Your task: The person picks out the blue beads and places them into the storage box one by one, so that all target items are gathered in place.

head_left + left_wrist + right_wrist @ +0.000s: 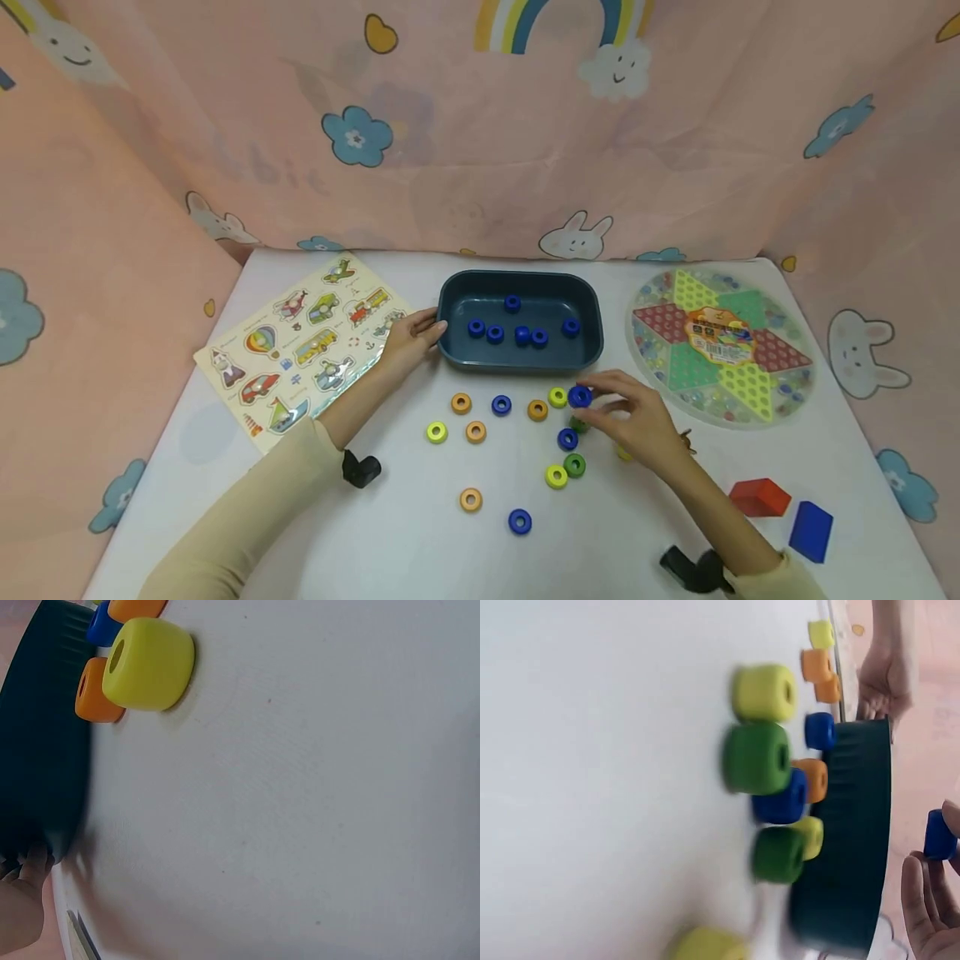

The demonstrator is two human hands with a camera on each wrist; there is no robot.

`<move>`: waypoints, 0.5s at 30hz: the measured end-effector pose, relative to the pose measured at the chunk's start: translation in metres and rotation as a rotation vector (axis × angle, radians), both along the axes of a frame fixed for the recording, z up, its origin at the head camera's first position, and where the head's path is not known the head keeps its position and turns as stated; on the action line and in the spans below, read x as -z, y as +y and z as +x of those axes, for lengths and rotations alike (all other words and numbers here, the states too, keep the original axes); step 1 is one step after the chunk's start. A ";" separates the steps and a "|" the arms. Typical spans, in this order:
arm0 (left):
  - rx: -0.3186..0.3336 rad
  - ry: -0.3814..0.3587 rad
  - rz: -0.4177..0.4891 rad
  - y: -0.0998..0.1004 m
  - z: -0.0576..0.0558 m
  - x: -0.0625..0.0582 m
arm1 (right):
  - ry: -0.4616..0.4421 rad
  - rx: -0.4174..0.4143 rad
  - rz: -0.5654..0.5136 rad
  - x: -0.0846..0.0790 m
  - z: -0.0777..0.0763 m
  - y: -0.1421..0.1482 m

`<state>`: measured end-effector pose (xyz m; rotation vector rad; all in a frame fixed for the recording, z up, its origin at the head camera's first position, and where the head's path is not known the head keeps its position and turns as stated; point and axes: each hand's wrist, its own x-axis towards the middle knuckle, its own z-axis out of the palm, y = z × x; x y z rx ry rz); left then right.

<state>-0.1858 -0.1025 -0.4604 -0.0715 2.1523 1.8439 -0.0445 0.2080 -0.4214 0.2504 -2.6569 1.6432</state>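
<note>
1. Holds the tray point(517, 362) at its left end with the left grip point(408, 343), thumb near the rim, fingers bent around the end wall.
2. Shows six blue beads point(522, 337) inside, on the tray floor, and no other colour.
3. Pinches one more blue bead point(939, 836) with the right grip point(628, 414), between thumb and fingers, off the worktop point(405, 550), outside the tray by its near right corner.
4. Looks like sorting by colour, partway through, with one bead in transit. Calls next, most likely, for clearing the near rim, then easing the fingers apart low over a bare patch of tray floor.
5. Around, from the left: a picture sheet point(300, 350), partly covered by the left forearm point(360, 398); probably no obstacle.
6. Nearer than the tray, scattered on the worktop: yellow beads point(150, 664), orange beads point(94, 701), three loose blue ones point(821, 731), green beads point(756, 761).
7. Crowds yellow and green close under the right grip; risks a nudge on a low path. Hides one yellow partly behind that grip.
8. Farther right: a small brown thing point(687, 442), too small to tell; a round game board point(720, 337); a red block point(760, 498) and a blue block point(812, 532), well apart from the tray.
</note>
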 end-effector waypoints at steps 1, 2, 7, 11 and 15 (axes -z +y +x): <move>-0.004 0.000 -0.004 0.000 0.000 0.000 | 0.019 -0.017 0.004 -0.001 -0.012 -0.006; -0.004 0.001 -0.004 0.000 0.000 0.000 | 0.032 -0.034 0.011 -0.003 -0.024 -0.012; -0.005 -0.017 0.003 0.002 0.000 -0.001 | 0.057 -0.080 0.115 -0.003 -0.080 -0.035; -0.012 -0.018 0.007 0.003 0.001 -0.002 | 0.082 -0.089 0.157 -0.002 -0.110 -0.047; -0.012 -0.012 0.005 0.002 0.000 -0.003 | 0.093 -0.083 0.162 -0.001 -0.123 -0.053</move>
